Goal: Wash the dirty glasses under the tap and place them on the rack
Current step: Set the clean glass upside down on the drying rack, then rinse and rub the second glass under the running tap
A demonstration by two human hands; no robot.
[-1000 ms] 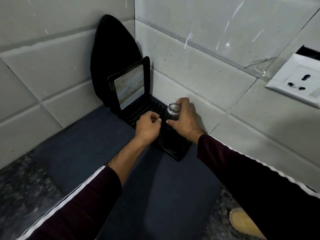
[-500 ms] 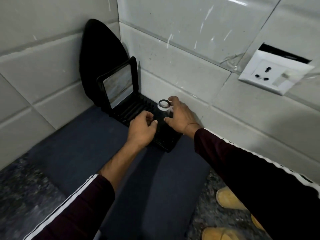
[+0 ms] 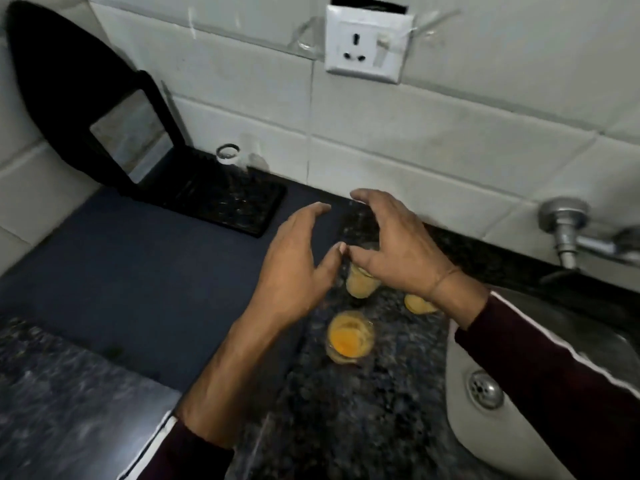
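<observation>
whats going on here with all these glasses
A person is washing glasses at a kitchen counter. One clean glass stands on the black rack by the wall. Both hands are open and hold nothing: the left hand and right hand reach over a dirty glass with orange residue. Two more dirty ones wait on the counter: one nearer the person, and one partly hidden under the right wrist. The tap is at the right.

You see a dim, unevenly lit kitchen scene. The white wall tiles (image 3: 415, 140) catch the most light, while the dark counter (image 3: 363, 403) stays murky. Motion blur softens your left hand (image 3: 294, 268), your right hand (image 3: 398, 251) and the counter's lower left. Deep shadow swallows the upper left corner. Wide-angle distortion bends the tile lines near the edges.
</observation>
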